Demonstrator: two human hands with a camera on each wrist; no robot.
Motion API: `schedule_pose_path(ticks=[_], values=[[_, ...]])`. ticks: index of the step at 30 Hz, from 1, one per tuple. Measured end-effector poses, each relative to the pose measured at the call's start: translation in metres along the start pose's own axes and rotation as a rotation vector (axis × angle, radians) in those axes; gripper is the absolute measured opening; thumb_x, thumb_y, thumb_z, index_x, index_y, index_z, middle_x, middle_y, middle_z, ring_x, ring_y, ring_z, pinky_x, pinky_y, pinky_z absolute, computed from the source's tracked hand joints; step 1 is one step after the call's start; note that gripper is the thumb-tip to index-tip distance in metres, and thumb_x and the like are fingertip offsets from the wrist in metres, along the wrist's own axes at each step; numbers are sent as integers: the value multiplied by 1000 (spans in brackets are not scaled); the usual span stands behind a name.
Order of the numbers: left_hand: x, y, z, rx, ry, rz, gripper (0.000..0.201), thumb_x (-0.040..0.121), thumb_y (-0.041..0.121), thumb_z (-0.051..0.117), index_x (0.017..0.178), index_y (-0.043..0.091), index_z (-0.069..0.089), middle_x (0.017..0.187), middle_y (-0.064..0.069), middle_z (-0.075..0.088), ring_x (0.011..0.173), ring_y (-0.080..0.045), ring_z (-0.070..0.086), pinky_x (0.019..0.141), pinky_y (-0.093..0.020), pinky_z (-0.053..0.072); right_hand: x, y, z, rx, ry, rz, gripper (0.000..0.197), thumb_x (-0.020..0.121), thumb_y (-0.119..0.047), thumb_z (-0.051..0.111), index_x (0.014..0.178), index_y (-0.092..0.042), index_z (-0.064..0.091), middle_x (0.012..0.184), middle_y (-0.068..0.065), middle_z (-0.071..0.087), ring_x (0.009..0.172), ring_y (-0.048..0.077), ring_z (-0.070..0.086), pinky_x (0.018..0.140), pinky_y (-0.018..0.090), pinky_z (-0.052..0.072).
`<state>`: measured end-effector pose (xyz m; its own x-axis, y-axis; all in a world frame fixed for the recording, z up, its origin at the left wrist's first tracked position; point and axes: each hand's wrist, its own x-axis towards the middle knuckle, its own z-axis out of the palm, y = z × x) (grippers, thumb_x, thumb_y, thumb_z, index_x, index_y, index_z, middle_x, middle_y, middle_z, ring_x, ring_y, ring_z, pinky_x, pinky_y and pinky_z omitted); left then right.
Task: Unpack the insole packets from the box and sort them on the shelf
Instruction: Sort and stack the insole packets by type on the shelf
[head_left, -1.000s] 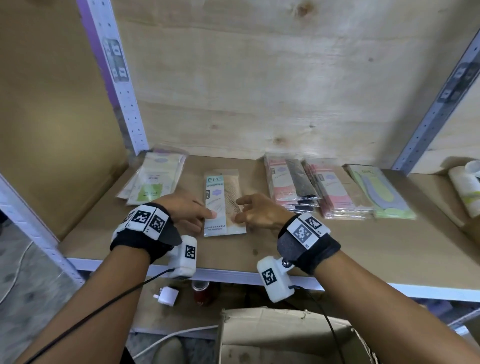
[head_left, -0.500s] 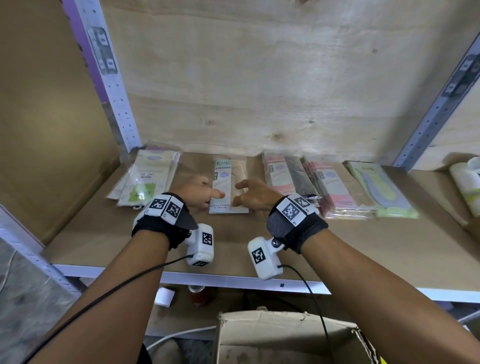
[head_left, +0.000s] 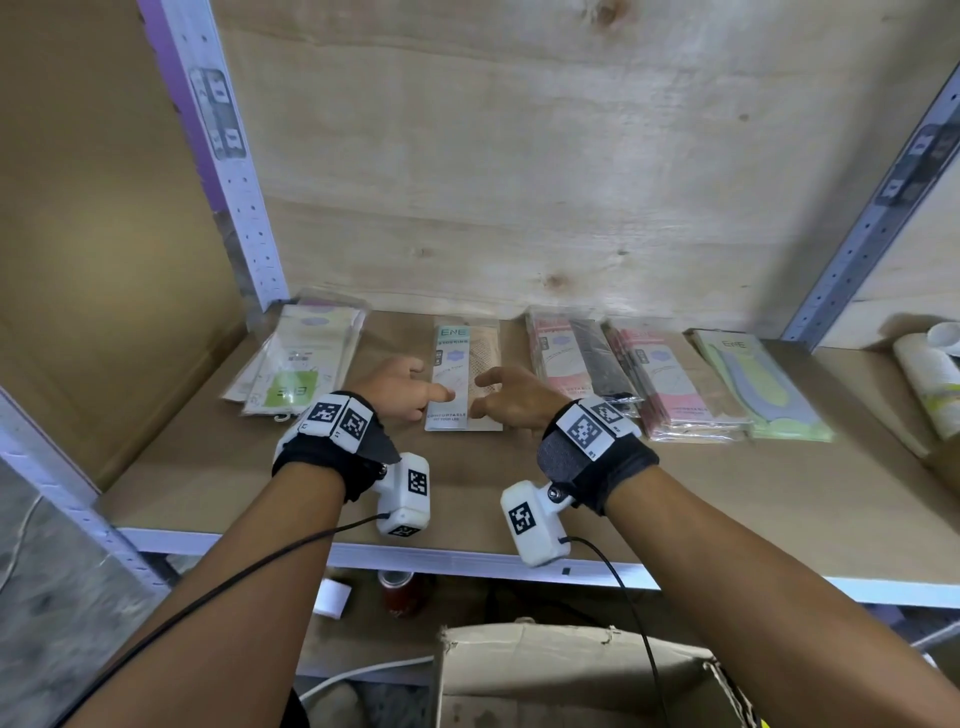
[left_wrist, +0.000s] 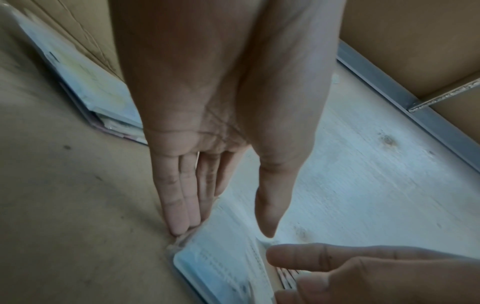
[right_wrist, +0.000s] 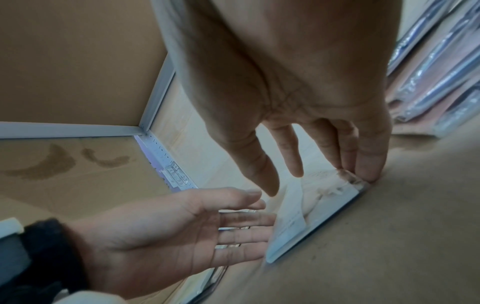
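A beige insole packet (head_left: 465, 379) with a teal header lies flat in the middle of the wooden shelf (head_left: 727, 499). My left hand (head_left: 415, 389) lies along its left edge with straight fingers (left_wrist: 179, 205), thumb over the top. My right hand (head_left: 498, 400) mirrors it on the right edge, fingertips (right_wrist: 366, 164) pressing the packet's (right_wrist: 319, 209) corner. Neither hand grips it. The cardboard box (head_left: 571, 675) stands open below the shelf front.
On the shelf lie a cream pile with a green label (head_left: 296, 364) at the left, then a pink-and-black pile (head_left: 576, 358), a pink pile (head_left: 670, 384) and a green-purple packet (head_left: 758, 384) to the right. White rolls (head_left: 930, 379) lie far right. Metal uprights flank the bay.
Both hands have slid the beige packet back toward the rear wall, into line with the other piles. The hands stay on its two sides.
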<state>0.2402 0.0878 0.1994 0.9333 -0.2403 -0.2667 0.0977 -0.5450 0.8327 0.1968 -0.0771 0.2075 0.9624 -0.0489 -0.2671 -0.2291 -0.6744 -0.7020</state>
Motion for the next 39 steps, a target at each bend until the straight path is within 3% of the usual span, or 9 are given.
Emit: schedule_pose_path(ticks=[7, 11, 14, 16, 19, 26, 28, 31, 39], values=[[-3, -6, 0, -38, -5, 58, 57, 88, 18, 73, 138, 5, 49, 89, 11, 60, 86, -11, 65, 83, -28, 57, -4, 1, 1, 3, -12, -12, 63, 86, -18, 70, 143, -8, 44, 137, 11, 53, 121, 22, 53, 102, 33, 46], [-2, -11, 0, -39, 1, 87, 58, 87, 18, 74, 138, 4, 49, 88, 13, 59, 83, -7, 63, 87, -32, 56, -6, 1, 1, -13, -27, -14, 63, 87, -18, 69, 143, -9, 43, 138, 11, 52, 116, 20, 54, 102, 33, 46], [-2, -14, -2, 3, 32, 106, 61, 87, 21, 74, 139, 5, 48, 116, -2, 65, 101, -16, 64, 99, -40, 53, -7, 2, 1, -37, -1, -34, 61, 87, -18, 70, 142, -10, 44, 137, 11, 52, 109, 17, 53, 94, 29, 46], [-3, -16, -9, 61, 93, 112, 66, 87, 26, 74, 143, 6, 46, 139, -10, 55, 124, -23, 55, 107, -43, 46, -7, 0, 1, -54, 73, -76, 56, 86, -18, 69, 138, -11, 49, 140, 11, 49, 120, 20, 50, 95, 29, 42], [-6, -20, -27, 94, 263, 144, 53, 87, 29, 72, 135, 12, 57, 136, -5, 58, 127, -22, 53, 106, -33, 41, -5, -7, 1, -30, 138, -139, 39, 86, -16, 67, 124, -13, 62, 138, 8, 52, 129, 21, 48, 106, 35, 42], [-22, -49, -76, -14, 690, 71, 31, 87, 13, 63, 118, 10, 68, 122, -12, 66, 115, -29, 60, 104, -37, 45, 7, -41, 32, 199, 47, -188, 22, 88, -4, 62, 109, -6, 68, 100, 6, 67, 91, 22, 65, 85, 37, 57], [-24, -61, -89, 20, 672, -32, 41, 89, 18, 61, 129, 9, 61, 134, -12, 60, 123, -31, 55, 107, -39, 42, 9, -55, 47, 339, -25, -157, 29, 90, 4, 57, 118, 3, 62, 86, 8, 64, 76, 23, 62, 73, 30, 58], [-27, -74, -100, 74, 576, -154, 51, 92, 23, 59, 140, 7, 51, 146, -13, 51, 132, -32, 49, 111, -36, 38, 15, -73, 70, 409, -83, -106, 38, 90, 7, 56, 128, 6, 54, 85, 8, 60, 75, 22, 61, 81, 36, 57], [-36, -78, -103, 93, 455, -146, 46, 93, 22, 60, 135, 6, 54, 136, -15, 58, 121, -32, 57, 99, -32, 43, 15, -88, 100, 482, -115, -49, 40, 96, -1, 51, 135, 3, 47, 81, 12, 55, 59, 18, 57, 58, 27, 52]])
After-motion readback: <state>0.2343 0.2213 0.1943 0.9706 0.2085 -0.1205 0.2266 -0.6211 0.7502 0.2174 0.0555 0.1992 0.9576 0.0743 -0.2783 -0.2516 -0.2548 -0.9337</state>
